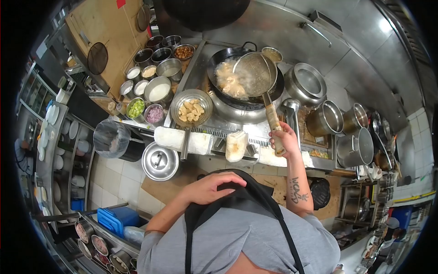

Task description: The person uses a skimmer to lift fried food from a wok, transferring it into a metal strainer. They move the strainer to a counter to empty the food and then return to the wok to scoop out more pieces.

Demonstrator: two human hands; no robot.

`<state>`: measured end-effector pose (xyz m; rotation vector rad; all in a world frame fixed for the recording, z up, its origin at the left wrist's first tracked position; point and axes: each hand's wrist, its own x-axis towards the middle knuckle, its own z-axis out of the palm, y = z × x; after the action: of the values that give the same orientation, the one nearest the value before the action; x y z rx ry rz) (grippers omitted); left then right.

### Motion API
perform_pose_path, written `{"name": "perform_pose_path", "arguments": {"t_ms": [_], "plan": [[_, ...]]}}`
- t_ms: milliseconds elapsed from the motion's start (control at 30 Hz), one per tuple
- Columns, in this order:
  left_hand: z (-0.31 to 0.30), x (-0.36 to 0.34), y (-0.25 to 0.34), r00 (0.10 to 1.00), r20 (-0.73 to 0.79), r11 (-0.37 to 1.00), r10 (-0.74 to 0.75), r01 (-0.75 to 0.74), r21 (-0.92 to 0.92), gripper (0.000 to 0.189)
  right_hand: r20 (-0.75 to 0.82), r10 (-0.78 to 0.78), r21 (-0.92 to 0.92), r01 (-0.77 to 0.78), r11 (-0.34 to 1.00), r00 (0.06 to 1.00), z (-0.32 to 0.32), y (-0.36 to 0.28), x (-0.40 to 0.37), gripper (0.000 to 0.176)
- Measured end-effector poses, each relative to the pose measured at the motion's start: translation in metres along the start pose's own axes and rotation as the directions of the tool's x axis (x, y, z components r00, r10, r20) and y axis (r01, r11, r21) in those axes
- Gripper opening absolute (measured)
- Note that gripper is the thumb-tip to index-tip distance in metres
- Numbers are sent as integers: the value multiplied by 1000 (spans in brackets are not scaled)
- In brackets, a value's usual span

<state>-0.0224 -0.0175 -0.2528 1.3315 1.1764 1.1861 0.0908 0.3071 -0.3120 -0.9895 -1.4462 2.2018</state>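
One raised right hand (284,137) clasps the skimmer (255,73); left hand (214,187) touches apron (248,198).

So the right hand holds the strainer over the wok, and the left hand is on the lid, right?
Not quite. The right hand does hold the strainer over the wok, but the left hand rests on the apron, not the lid. The head view shows it.
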Motion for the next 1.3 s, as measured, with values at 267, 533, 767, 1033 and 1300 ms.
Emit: {"name": "perform_pose_path", "arguments": {"t_ms": [267, 533, 767, 1033, 1300], "plan": [[2, 2, -3, 1000, 13, 1000, 2, -2, -8, 38, 7, -17, 30, 17, 999, 1000, -3, -1, -11, 54], [4, -4, -3, 1000, -13, 1000, 15, -15, 12, 36, -92, -157, -290, 124, 949, 983, -2, -8, -48, 58], [4, -3, 2, 1000, -12, 1000, -1, 1, 13, 37, -80, -174, -432, 123, 893, 981, 8, -3, -70, 65], [4, -3, 3, 1000, 0, 999, 8, -8, 40, 35, -181, -363, -768, 99, 633, 914, 8, 22, -28, 65], [3, 1, 1, 1000, 14, 999, 0, -1, 35, 36, -153, -306, -802, 63, 594, 940, 19, 15, -22, 64]]}}
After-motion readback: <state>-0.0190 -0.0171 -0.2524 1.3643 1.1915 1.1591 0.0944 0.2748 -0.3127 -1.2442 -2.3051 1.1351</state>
